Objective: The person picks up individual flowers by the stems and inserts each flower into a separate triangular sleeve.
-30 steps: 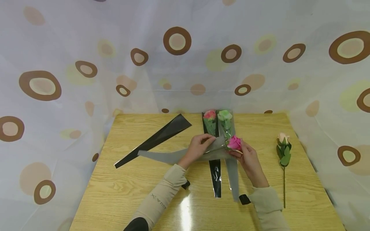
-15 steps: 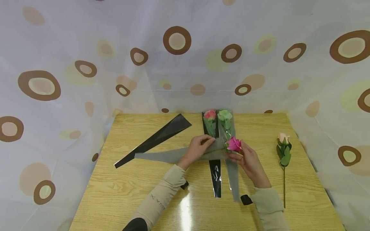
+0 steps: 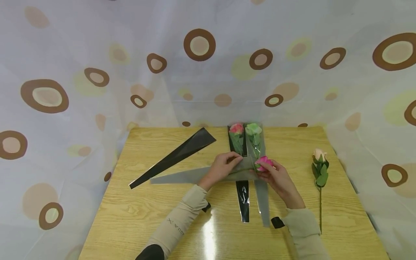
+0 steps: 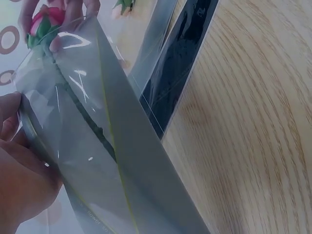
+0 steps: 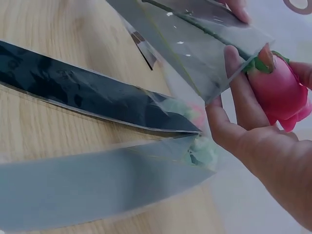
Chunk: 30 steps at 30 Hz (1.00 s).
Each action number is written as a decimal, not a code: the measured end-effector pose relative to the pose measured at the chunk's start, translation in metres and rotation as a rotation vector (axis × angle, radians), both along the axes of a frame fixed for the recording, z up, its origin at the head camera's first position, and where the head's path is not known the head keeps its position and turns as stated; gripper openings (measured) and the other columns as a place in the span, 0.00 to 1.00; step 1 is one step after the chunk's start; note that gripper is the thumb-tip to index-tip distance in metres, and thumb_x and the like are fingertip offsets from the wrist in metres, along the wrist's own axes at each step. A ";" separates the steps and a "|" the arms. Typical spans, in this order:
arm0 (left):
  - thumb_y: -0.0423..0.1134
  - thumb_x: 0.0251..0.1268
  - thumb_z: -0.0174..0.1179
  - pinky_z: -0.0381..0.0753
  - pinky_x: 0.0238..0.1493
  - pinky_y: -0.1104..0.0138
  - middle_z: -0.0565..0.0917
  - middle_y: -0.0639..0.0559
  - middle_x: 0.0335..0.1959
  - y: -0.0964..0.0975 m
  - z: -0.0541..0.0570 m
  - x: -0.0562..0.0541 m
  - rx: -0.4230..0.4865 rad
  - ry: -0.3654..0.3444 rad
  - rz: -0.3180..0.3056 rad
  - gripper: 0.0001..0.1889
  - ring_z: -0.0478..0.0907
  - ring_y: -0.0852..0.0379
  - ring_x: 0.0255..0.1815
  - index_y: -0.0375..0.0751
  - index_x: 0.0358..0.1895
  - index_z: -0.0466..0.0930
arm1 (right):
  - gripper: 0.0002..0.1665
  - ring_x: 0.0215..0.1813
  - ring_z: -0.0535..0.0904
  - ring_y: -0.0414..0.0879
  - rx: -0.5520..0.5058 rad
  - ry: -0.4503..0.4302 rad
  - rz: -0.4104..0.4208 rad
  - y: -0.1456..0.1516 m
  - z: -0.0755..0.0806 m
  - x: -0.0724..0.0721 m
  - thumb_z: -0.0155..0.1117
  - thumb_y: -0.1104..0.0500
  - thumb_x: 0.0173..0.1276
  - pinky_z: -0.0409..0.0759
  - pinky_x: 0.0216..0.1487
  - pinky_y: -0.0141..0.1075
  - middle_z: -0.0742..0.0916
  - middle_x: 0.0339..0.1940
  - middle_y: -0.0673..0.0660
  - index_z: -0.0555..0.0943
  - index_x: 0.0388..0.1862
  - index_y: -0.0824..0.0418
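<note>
My left hand (image 3: pixel 221 169) pinches the upper edge of a grey, clear-fronted flower sleeve (image 3: pixel 182 176), near its wide mouth. The sleeve lies crosswise in the air, its narrow end pointing left. With my right hand (image 3: pixel 282 183) I hold a pink artificial rose (image 3: pixel 264 164) by its bloom, at the sleeve's mouth. Through the clear film in the left wrist view, the rose's green stem (image 4: pixel 80 107) shows inside the sleeve. The bloom (image 5: pixel 279 90) stays outside, with my right fingers around it and under the sleeve's rim in the right wrist view.
Behind the held sleeve lie a red rose (image 3: pixel 236 129) in a black sleeve and a green rose (image 3: pixel 254 129) in a grey one. A black sleeve (image 3: pixel 173 157) lies diagonally at left. A peach rose (image 3: pixel 319 156) lies at right on the wooden table (image 3: pixel 123 220).
The sleeve's narrow end has swung slightly left and toward me. My right fingers have shifted over the front of the pink bloom. My left hand keeps its hold nearly in place.
</note>
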<state>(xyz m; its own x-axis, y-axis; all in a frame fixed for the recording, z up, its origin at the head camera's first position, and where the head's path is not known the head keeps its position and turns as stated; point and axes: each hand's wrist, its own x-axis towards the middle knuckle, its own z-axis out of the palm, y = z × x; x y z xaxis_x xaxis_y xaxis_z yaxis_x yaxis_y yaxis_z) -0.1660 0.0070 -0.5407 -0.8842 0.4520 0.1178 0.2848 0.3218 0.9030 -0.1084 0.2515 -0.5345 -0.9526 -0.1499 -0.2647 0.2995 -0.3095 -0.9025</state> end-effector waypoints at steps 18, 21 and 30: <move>0.55 0.83 0.55 0.81 0.44 0.68 0.90 0.55 0.45 -0.001 0.002 -0.003 -0.008 0.001 -0.015 0.16 0.82 0.64 0.41 0.53 0.53 0.89 | 0.11 0.46 0.93 0.43 -0.102 0.056 -0.009 -0.009 -0.012 0.001 0.50 0.58 0.87 0.88 0.50 0.34 0.92 0.36 0.49 0.81 0.49 0.52; 0.54 0.83 0.55 0.82 0.46 0.67 0.91 0.54 0.47 -0.001 0.001 -0.003 -0.008 0.016 -0.004 0.16 0.83 0.63 0.43 0.52 0.53 0.89 | 0.09 0.45 0.93 0.43 -0.080 0.043 -0.004 -0.010 -0.014 0.002 0.50 0.56 0.87 0.87 0.48 0.34 0.92 0.36 0.49 0.79 0.51 0.53; 0.51 0.84 0.55 0.82 0.49 0.67 0.91 0.53 0.50 -0.005 -0.004 -0.005 -0.039 0.015 0.012 0.14 0.84 0.61 0.46 0.52 0.53 0.89 | 0.10 0.49 0.93 0.42 -0.095 -0.035 0.021 -0.012 -0.019 0.005 0.53 0.52 0.86 0.89 0.46 0.34 0.93 0.39 0.49 0.75 0.57 0.55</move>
<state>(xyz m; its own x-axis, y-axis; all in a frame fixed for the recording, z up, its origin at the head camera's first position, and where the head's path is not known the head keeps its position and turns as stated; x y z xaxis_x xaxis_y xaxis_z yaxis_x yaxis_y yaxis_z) -0.1707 0.0024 -0.5450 -0.8877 0.4462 0.1137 0.2942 0.3598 0.8854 -0.1038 0.2399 -0.5537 -0.9393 -0.1957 -0.2817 0.3379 -0.3869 -0.8580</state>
